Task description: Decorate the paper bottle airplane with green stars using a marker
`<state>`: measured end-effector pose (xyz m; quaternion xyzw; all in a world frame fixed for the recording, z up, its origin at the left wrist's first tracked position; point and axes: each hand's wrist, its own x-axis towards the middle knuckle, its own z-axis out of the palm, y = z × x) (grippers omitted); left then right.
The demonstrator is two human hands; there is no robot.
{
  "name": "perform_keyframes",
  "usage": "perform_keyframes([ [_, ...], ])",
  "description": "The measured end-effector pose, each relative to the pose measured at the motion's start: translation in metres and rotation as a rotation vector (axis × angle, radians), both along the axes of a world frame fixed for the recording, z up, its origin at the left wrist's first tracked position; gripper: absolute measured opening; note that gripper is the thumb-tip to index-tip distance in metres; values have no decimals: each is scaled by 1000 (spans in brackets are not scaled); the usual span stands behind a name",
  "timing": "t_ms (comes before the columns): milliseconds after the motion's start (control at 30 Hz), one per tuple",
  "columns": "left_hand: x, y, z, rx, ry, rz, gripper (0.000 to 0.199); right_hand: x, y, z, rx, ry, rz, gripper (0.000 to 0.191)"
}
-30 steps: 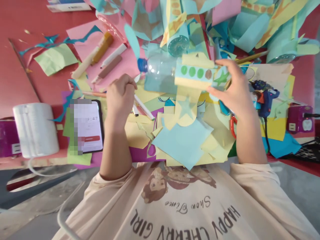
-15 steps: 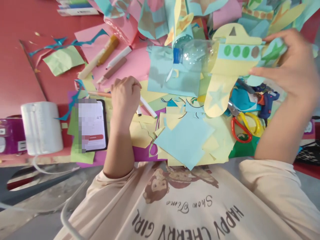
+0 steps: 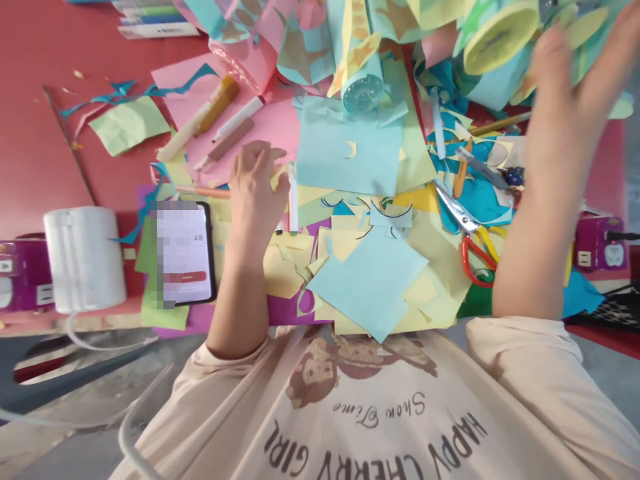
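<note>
Up at the back right, my right hand (image 3: 565,100) is slightly blurred, with thumb and fingers spread wide and nothing between them. Beside its thumb is a bottle craft in yellow and green paper (image 3: 500,41), its round yellow end facing me. My left hand (image 3: 257,190) hovers over the paper scraps, fingers loosely apart and holding nothing visible. Close to its thumb lies a white marker (image 3: 293,203), partly hidden. A light-blue paper sheet (image 3: 350,150) lies between my hands, and red-and-yellow-handled scissors (image 3: 467,223) rest left of my right forearm.
More paper-covered bottle crafts (image 3: 363,90) crowd the back edge. A phone (image 3: 187,253) and a white zipped case (image 3: 84,257) are at the left. Several markers (image 3: 237,119) lie on pink paper. A blue paper square (image 3: 373,280) is near my shirt.
My right hand has moved the decorated bottle up to the back right and let go of it. My left hand's fingers have uncurled, and the white marker beside it has turned more upright.
</note>
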<state>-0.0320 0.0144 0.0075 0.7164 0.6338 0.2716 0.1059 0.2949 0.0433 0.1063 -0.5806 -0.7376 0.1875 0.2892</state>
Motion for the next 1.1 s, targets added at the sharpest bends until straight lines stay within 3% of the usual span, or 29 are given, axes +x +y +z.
perform_keyframes([
  [167, 14, -8, 0, -22, 62, -195, 27, -34, -34, -44, 63, -73, 42, 23],
  [267, 22, -13, -2, -62, 81, -334, 29, -49, -38, -71, -113, -168, 219, 19],
  [333, 26, -16, -2, -100, 117, -424, 30, -49, -36, -81, -136, -257, 214, 31],
  [433, 31, -18, -3, -137, 199, -533, 34, -37, -29, -81, -167, -407, 142, 53],
  [533, 33, -19, -3, -176, 288, -520, 43, -24, -23, -77, -193, -488, 193, 59],
  [767, 31, -18, -1, -227, 331, -388, 51, -7, -14, -81, -136, -483, 280, 40],
  [1000, 30, -17, -2, -232, 328, -382, 53, 2, -3, -80, -92, -438, 363, 27],
  [1100, 30, -17, -1, -229, 321, -376, 52, -3, -3, -80, -60, -425, 416, 31],
])
